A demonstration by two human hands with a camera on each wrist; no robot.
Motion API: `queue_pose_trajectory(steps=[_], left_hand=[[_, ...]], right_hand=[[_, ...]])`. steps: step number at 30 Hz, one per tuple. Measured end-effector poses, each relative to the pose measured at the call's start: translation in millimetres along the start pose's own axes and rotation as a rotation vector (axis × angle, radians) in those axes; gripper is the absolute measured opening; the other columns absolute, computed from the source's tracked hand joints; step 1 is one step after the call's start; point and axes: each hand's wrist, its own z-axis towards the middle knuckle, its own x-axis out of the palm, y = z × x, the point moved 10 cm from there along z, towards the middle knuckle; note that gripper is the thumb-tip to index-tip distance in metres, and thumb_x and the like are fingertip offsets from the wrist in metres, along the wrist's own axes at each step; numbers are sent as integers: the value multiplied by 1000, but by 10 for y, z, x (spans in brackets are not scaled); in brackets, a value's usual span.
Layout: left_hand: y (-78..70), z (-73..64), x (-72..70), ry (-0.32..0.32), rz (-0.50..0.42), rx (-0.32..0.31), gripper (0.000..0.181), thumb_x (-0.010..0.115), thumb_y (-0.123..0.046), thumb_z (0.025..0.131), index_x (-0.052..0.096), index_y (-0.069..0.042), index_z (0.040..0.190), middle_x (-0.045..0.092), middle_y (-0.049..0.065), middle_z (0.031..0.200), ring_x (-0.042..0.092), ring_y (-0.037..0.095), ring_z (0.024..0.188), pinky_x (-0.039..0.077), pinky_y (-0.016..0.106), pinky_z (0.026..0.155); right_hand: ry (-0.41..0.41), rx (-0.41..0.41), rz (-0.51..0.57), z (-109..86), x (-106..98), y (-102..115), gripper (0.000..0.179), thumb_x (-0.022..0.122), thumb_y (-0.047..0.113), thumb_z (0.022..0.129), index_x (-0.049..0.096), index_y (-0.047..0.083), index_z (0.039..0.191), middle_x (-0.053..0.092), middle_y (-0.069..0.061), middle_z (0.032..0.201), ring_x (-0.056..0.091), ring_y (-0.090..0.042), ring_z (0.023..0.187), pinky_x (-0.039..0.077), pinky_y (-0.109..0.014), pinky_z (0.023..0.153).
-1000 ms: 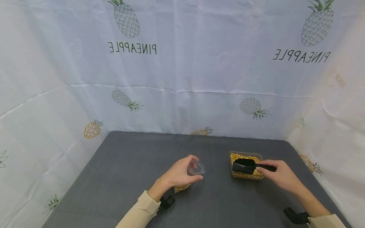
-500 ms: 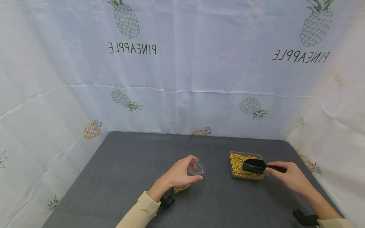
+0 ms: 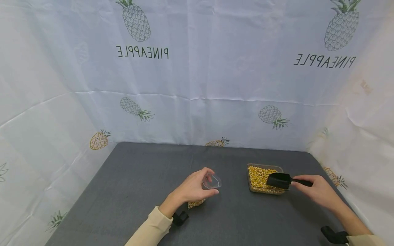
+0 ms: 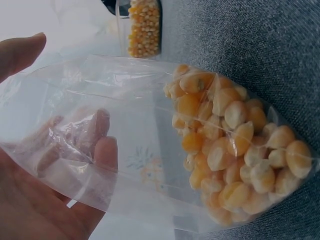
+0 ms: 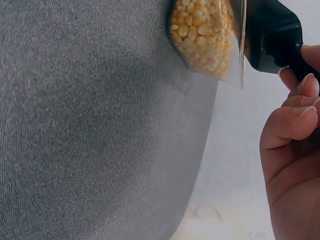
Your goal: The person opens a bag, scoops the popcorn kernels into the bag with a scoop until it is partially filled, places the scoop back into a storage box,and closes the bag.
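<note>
From my remote head view I read one word, "PINEAPPLE", printed twice on the white curtain (image 3: pixel 221 77), both times mirror-reversed in dark capitals. I see the left lettering (image 3: pixel 142 52) beneath a pineapple drawing (image 3: pixel 136 23); the right lettering (image 3: pixel 325 60), slightly slanted, sits under another drawing (image 3: pixel 341 31).

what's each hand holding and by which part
The right hand holds the black scoop by its handle; the left hand holds the corn bag at its open top.
</note>
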Motion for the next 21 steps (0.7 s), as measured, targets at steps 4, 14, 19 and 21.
queue_pose_trajectory(steps=[4,14,19,21], left_hand=[[10,0,2,2,-1,-9,61,73,-44,92,54,-8,137,64,9,111,60,1,83,54,25,76],[12,-3,-4,0,-4,-9,60,74,-44,92,54,-9,137,64,9,111,61,2,85,54,25,77],[15,-3,3,2,-7,-8,61,74,-44,92,54,-8,137,64,10,112,61,2,85,55,25,77],[8,-7,0,2,-9,-5,61,73,-43,92,54,-8,138,64,10,111,61,2,85,55,25,77]], right_hand=[[0,-19,-32,14,-20,21,39,69,28,99,71,-4,120,65,-31,121,63,-49,105,48,-37,64],[8,-68,-42,35,-70,96,36,69,27,98,71,-2,120,66,-30,119,54,-7,69,40,-30,58],[4,-72,-61,35,-81,109,35,70,27,97,73,-1,118,68,-27,117,59,-5,78,41,-31,60],[5,-73,-64,37,-77,112,35,70,27,98,73,-1,118,68,-26,116,57,-4,75,40,-30,59]])
